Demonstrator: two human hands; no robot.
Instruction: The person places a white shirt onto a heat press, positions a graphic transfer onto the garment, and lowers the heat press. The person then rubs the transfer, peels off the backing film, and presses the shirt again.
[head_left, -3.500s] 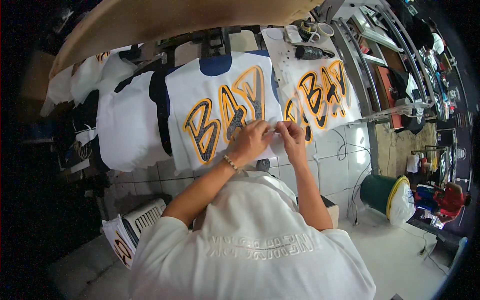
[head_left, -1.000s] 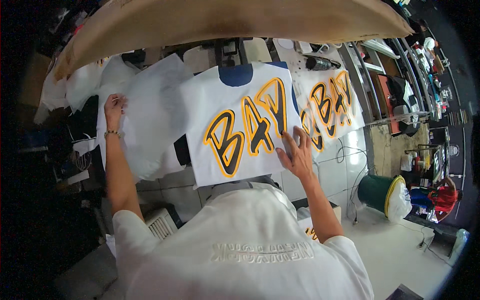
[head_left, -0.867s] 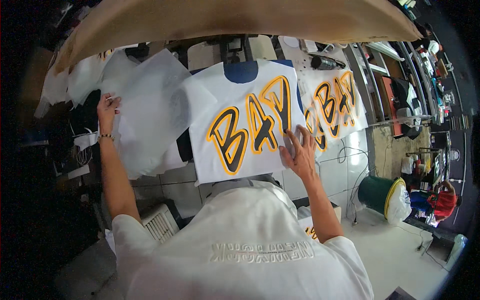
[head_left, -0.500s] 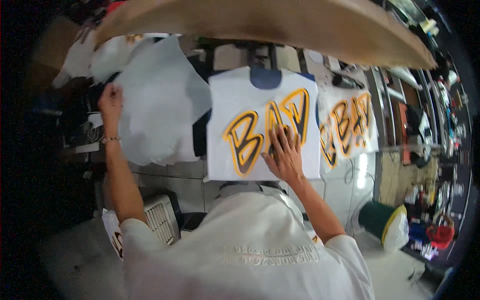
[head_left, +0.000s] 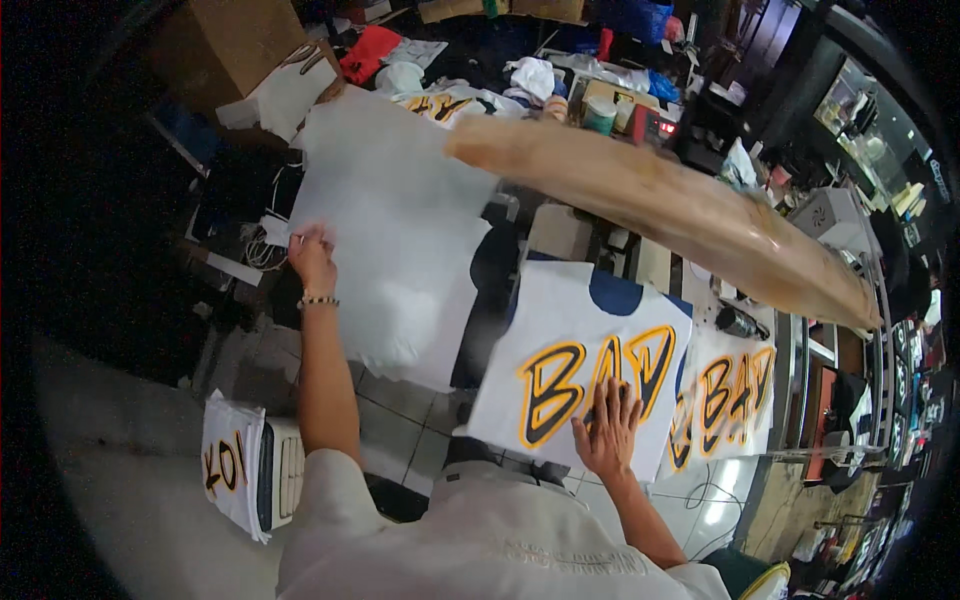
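At the left edge of a large, thin white sheet [head_left: 400, 230], my left hand [head_left: 313, 250] has its fingers pinched closed on the border. The sheet is pale and partly blurred, so I cannot tell paper from cloth. My right hand [head_left: 608, 435] lies flat, fingers spread, on a white shirt [head_left: 510, 390] with a dark blue neck area and big black lettering edged in orange. Right of that shirt is another white printed piece [head_left: 735, 395] with similar lettering.
A long brown-wrapped press arm [head_left: 660, 210] spans above the worktable. A folded stack of printed white cloth [head_left: 232, 465] rests on a pale slatted unit [head_left: 283, 475] at lower left. A cardboard box [head_left: 225, 50] and heaped clothes stand behind; a metal rack [head_left: 830, 370] is at right.
The whole view has swung, so the worktable sits lower and further right, and more of the back shows. My left hand stays at the sheet's edge, my right on the shirt.
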